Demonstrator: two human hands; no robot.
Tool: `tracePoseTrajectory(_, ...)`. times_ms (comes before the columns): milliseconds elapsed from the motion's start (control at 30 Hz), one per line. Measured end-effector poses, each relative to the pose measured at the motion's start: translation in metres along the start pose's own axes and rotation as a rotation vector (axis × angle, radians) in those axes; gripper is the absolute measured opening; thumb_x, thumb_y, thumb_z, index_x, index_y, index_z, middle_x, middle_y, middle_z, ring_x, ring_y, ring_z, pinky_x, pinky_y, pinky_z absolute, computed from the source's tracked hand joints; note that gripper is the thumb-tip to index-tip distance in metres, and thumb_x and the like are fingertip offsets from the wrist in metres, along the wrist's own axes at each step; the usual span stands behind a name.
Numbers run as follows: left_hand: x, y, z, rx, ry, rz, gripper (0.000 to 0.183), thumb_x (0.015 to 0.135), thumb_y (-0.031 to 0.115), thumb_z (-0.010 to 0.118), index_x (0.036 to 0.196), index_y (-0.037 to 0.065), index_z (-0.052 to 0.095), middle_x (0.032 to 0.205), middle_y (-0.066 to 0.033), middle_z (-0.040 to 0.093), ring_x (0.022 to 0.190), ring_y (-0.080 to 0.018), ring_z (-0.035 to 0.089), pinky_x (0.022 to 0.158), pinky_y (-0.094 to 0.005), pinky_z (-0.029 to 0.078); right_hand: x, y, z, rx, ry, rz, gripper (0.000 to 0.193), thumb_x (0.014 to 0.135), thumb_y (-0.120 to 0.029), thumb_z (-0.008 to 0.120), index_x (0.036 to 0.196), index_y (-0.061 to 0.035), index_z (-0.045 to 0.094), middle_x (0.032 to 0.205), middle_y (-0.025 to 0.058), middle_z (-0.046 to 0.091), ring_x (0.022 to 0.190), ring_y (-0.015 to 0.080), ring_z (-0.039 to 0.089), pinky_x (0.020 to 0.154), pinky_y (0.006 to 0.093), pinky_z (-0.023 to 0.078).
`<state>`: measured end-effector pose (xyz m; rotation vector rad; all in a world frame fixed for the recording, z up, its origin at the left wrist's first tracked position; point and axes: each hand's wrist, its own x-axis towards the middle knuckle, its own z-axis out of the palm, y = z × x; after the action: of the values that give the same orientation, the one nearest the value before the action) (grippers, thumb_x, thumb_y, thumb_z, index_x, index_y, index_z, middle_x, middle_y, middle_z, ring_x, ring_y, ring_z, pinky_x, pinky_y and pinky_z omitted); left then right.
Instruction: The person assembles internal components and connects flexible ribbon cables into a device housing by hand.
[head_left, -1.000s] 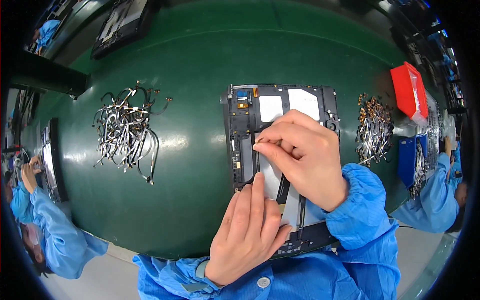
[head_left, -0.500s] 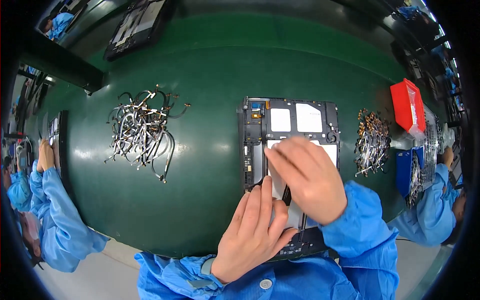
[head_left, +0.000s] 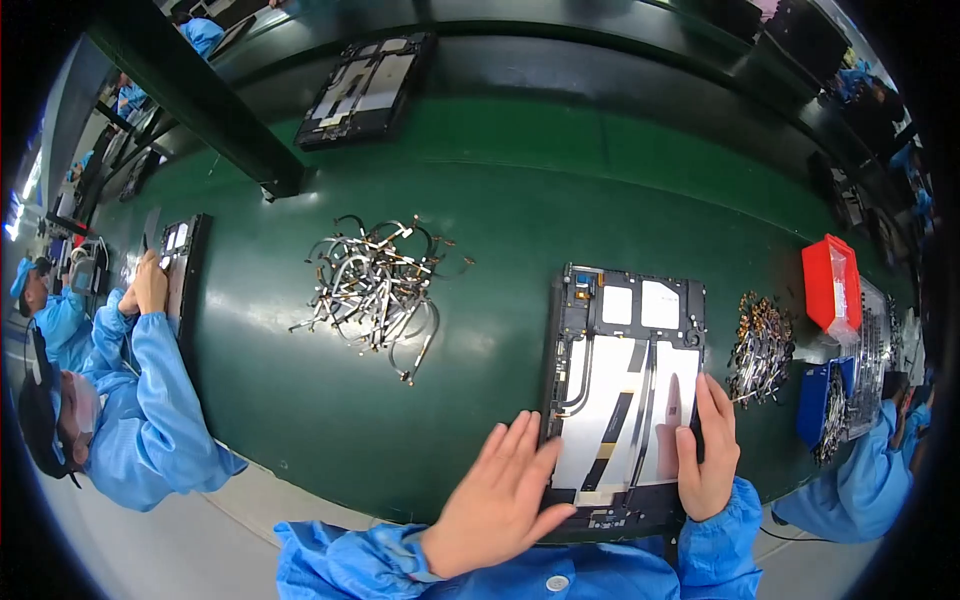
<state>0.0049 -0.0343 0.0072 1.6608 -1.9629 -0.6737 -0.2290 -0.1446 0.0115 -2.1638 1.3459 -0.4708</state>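
Observation:
In front of me lies an opened black tablet-like device (head_left: pixel 640 375) with white and silver panels, black and amber strips and thin cables. My left hand (head_left: pixel 500 500) is at its lower left edge, fingers spread and holding nothing; its fingertips reach the device's side. My right hand (head_left: pixel 708 455) grips the right edge, thumb over the face and fingers along the outer side. A tangled heap of thin flex cables (head_left: pixel 375 285) lies to the left on the table. Another pile of cables (head_left: pixel 762 350) with copper-coloured ends lies right of the device.
A red bin (head_left: pixel 830 285) and a blue bin (head_left: pixel 815 405) of cables stand at the right. Another device (head_left: pixel 365 88) rests at the back, near a dark green post (head_left: pixel 200 110). At the left a person (head_left: pixel 150 410) in blue works on a similar device.
My hands have parted from the device's left-middle area: the right went to its right edge, the left to its lower left edge. The view has shifted, showing more of the left side.

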Motion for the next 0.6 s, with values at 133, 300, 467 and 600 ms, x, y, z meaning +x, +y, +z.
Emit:
tracePoseTrajectory(133,0.016,0.011,-0.003,-0.174,0.149,0.019,0.052,0.088,0.028,0.064,0.122,-0.007,0.046,0.130,-0.0361,0.045,0.130,-0.0477,0.039,0.110,-0.0510,0.030,-0.001,0.004,-0.002,0.758,0.176,0.157,0.065,0.086,0.001,0.051,0.146,0.0053,0.029,0.151,0.0195,0.033,0.140,0.0289,0.031,0.115,0.0359,0.022)
tracePoseTrajectory(300,0.068,-0.020,-0.051,0.214,0.187,0.038,0.028,0.081,0.016,0.065,0.102,-0.001,0.060,0.106,-0.0168,0.063,0.104,-0.0299,0.059,0.088,-0.0386,0.048,0.063,0.000,-0.050,0.919,0.138,0.102,0.073,0.084,-0.004,0.056,0.149,0.0035,0.024,0.153,0.0217,0.028,0.142,0.0286,0.029,0.116,0.0362,0.022)
tracePoseTrajectory(467,0.105,-0.092,-0.069,0.750,0.480,0.082,0.025,0.078,0.008,0.062,0.102,0.002,0.065,0.105,-0.0093,0.065,0.101,-0.0243,0.059,0.083,-0.0358,0.047,0.176,0.031,-0.061,0.873,0.167,-0.045,0.067,0.088,-0.002,0.057,0.149,-0.0048,0.031,0.155,0.0207,0.026,0.143,0.0254,0.029,0.112,0.0336,0.029)
tracePoseTrajectory(600,0.097,-0.104,-0.056,0.886,0.441,0.107,0.032,0.076,0.011,0.058,0.106,0.002,0.065,0.107,-0.0068,0.064,0.100,-0.0227,0.058,0.083,-0.0351,0.046,0.273,0.038,-0.021,0.959,0.267,-0.077,0.067,0.087,-0.002,0.060,0.148,-0.0119,0.035,0.155,0.0177,0.027,0.143,0.0255,0.028,0.111,0.0346,0.032)
